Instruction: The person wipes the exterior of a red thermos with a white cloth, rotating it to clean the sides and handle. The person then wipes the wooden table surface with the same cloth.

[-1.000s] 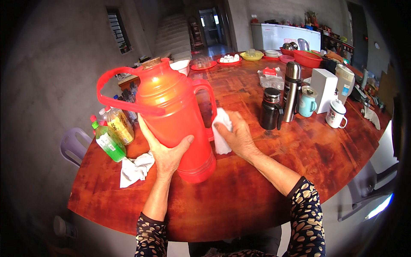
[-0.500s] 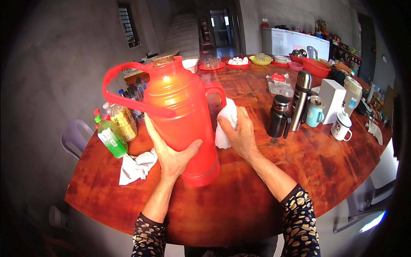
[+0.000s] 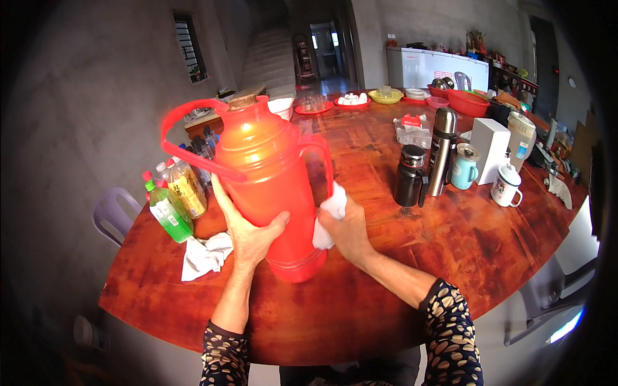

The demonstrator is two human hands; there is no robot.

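A big red plastic thermos flask (image 3: 270,174) with a cork stopper and a raised carry handle stands tilted on the wooden table (image 3: 399,257). My left hand (image 3: 248,235) grips its body from the near side. My right hand (image 3: 344,228) presses a white cloth (image 3: 327,215) against the flask's lower right side, below its side handle.
A crumpled white cloth (image 3: 203,254) lies left of the flask, beside green and yellow drink bottles (image 3: 177,202). To the right stand a black flask (image 3: 409,175), a steel flask (image 3: 440,149), a teal mug (image 3: 463,167), a white box (image 3: 489,141) and a white mug (image 3: 505,184). Bowls and trays crowd the far edge.
My right hand has slid the white cloth down the flask's right side, from beside the handle to near the base. The left hand keeps its grip.
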